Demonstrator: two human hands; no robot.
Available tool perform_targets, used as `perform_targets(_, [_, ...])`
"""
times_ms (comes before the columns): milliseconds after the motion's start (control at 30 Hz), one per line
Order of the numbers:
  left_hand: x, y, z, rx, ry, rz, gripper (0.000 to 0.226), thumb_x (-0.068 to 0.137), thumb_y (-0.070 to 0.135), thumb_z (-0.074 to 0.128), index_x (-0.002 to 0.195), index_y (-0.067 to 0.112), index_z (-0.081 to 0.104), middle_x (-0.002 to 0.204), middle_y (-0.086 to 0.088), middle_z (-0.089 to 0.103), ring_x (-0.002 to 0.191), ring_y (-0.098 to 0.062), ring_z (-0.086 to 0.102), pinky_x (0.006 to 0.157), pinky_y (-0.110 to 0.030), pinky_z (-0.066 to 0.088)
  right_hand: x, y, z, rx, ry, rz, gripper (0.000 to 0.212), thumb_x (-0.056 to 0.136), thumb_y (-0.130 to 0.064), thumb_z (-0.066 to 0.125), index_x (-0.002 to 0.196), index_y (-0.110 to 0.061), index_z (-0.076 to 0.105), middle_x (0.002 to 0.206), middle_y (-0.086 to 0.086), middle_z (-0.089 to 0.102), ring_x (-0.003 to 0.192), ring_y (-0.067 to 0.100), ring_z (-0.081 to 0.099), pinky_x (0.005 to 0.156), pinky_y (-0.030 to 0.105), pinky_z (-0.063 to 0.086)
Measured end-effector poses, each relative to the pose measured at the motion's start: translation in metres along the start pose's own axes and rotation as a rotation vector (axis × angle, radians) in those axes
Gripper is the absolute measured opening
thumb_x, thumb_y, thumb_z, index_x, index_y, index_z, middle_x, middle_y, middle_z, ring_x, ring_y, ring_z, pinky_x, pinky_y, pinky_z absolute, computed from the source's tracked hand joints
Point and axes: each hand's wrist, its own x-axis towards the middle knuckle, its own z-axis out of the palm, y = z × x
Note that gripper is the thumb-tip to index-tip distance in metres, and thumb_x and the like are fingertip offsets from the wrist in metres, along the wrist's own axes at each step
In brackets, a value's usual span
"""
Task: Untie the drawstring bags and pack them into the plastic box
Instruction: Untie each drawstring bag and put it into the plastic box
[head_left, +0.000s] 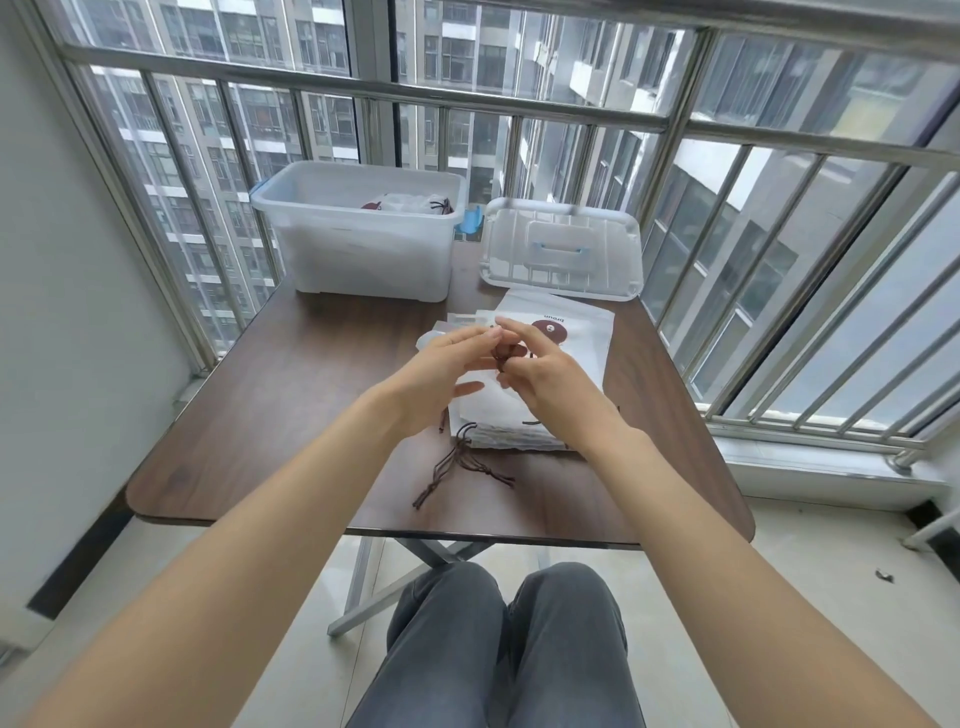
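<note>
- One table (270, 415), dark wood grain, with folding metal legs partly hidden under its near edge.
- One box (358, 234), clear plastic and open, at the far left of the table. At least one bag (410, 203) with brown cord lies inside; the frosted wall blurs the rest, so the count there cannot be told.
- One lid (563, 249), clear with a blue handle, flat on the table just right of the box.
- One stack (519, 410) of white bags at mid-table, under both hands. Its layered near edge shows many bags, too thin to count. The top bag carries a brown print, partly covered by the hands.
- Two hands: the left hand (441, 374) and right hand (545, 379) meet above the stack. Fingertips of both pinch a knot (503, 354) of brown cord between them; the other fingers are loosely curled.
- One bunch of cords (457, 467), loose brown ends trailing from the stack's near corner onto the table; single strands cannot be counted.
</note>
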Motion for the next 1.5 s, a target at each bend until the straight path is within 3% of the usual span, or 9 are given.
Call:
perform_targets(167, [-0.002,0.003,-0.002,0.013,0.031,0.051,0.020,0.096,0.020,0.049,0.105,0.024,0.067,0.101,0.010,0.067,0.098,-0.004,0.060,0.081,-0.028,0.036,0.001,-0.001,0.003,0.074,0.012,0.130,0.018,0.090,-0.003,0.053,0.084,0.002,0.069,0.138,0.000,0.046,0.112,0.017,0.054,0.087,0.019,0.039])
perform_targets(300, [-0.006,0.008,-0.002,0.134,0.041,0.138,0.043,0.085,-0.012,0.042,0.108,0.015,0.066,0.101,0.002,0.067,0.100,-0.010,0.060,0.088,-0.023,0.042,0.005,-0.003,0.005,0.096,0.009,0.219,0.022,0.093,-0.006,0.051,0.086,0.002,0.070,0.134,0.005,0.050,0.108,0.026,0.055,0.080,0.015,0.030])
perform_targets(533, [-0.004,0.022,-0.004,1.266,0.242,0.339,0.025,0.086,0.001,0.054,0.107,0.008,0.067,0.103,-0.010,0.063,0.098,-0.027,0.059,0.082,-0.031,0.046,0.005,-0.004,0.004,0.140,0.030,0.293,0.024,0.094,-0.004,0.049,0.088,0.008,0.070,0.123,0.013,0.057,0.105,0.029,0.056,0.080,0.010,0.029])
perform_targets(667, [-0.007,0.032,-0.004,1.475,0.181,0.197,0.008,0.083,0.013,0.064,0.082,0.005,0.065,0.092,-0.011,0.060,0.089,-0.034,0.059,0.064,-0.032,0.039,0.005,-0.003,0.001,0.111,0.065,0.305,0.025,0.093,-0.004,0.049,0.086,0.008,0.069,0.115,0.015,0.060,0.101,0.031,0.057,0.079,0.013,0.031])
perform_targets(833, [-0.013,0.030,-0.010,1.146,0.139,0.297,0.021,0.085,0.020,0.059,0.069,0.006,0.058,0.072,0.001,0.053,0.071,-0.019,0.049,0.059,-0.021,0.034,0.006,0.001,-0.002,0.049,0.061,0.328,0.023,0.093,-0.001,0.046,0.090,0.007,0.067,0.111,0.016,0.060,0.100,0.030,0.057,0.083,0.025,0.037])
perform_targets(1067, [-0.006,0.031,-0.016,0.036,0.227,0.270,0.032,0.093,0.010,0.054,0.062,0.011,0.048,0.079,-0.004,0.067,0.069,-0.010,0.060,0.072,-0.019,0.049,0.008,0.001,0.006,-0.002,0.037,0.315,0.026,0.095,-0.006,0.044,0.085,0.005,0.065,0.103,0.016,0.061,0.109,0.029,0.052,0.087,0.035,0.042])
perform_targets(1167, [0.000,0.021,-0.015,-0.065,0.267,0.192,0.038,0.096,0.014,0.047,0.060,0.019,0.036,0.094,-0.002,0.072,0.059,-0.003,0.055,0.051,-0.015,0.037,0.007,0.000,0.007,0.064,0.036,0.370,0.026,0.094,-0.009,0.048,0.083,0.006,0.066,0.103,0.016,0.062,0.106,0.031,0.054,0.083,0.031,0.038])
perform_targets(1233, [0.001,0.014,-0.014,-0.232,0.239,0.134,0.037,0.098,0.015,0.045,0.062,0.018,0.037,0.081,-0.002,0.070,0.044,-0.004,0.044,0.041,-0.015,0.026,0.006,0.000,0.006,0.145,0.078,0.419,0.024,0.091,-0.010,0.053,0.080,0.006,0.067,0.102,0.015,0.064,0.101,0.030,0.056,0.077,0.026,0.035])
perform_targets(1500, [0.000,-0.004,-0.023,-0.111,0.267,0.024,0.040,0.094,0.025,0.054,0.058,0.017,0.041,0.049,0.008,0.046,0.036,-0.002,0.019,0.033,-0.012,0.011,-0.001,0.000,-0.002,0.424,0.252,0.655,0.020,0.089,-0.018,0.059,0.079,-0.008,0.073,0.091,0.008,0.072,0.082,0.023,0.058,0.060,0.005,0.034])
